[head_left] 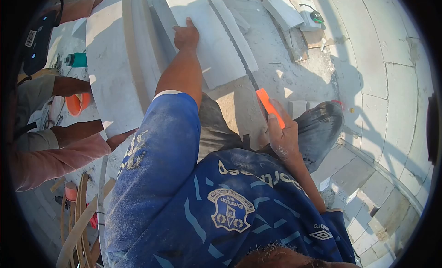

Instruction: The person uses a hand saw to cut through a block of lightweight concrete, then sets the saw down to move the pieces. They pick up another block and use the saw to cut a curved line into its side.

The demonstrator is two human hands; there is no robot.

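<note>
My right hand (pixel 283 134) is wrapped round the orange handle (pixel 270 107) of a handsaw (pixel 235 49). The long toothed blade runs up and away from me, lying in a lengthwise cut in a pale concrete block (pixel 212 47). A narrow strip (pixel 237 33) of the block lies on the right side of the blade. On the block's left edge rests my left hand (pixel 186 36), thumb on top and fingers bent towards the side; part of its grip is hidden. Both hands are dusty.
Large pale blocks (pixel 110 60) stand to the left, where other people's arms (pixel 69 86) reach in. A teal bottle (pixel 77 60) and an orange bucket (pixel 77 103) are there too. Offcuts (pixel 283 11) lie at upper right, with a green-black tape measure (pixel 316 17). Wood strips (pixel 80 222) lie lower left.
</note>
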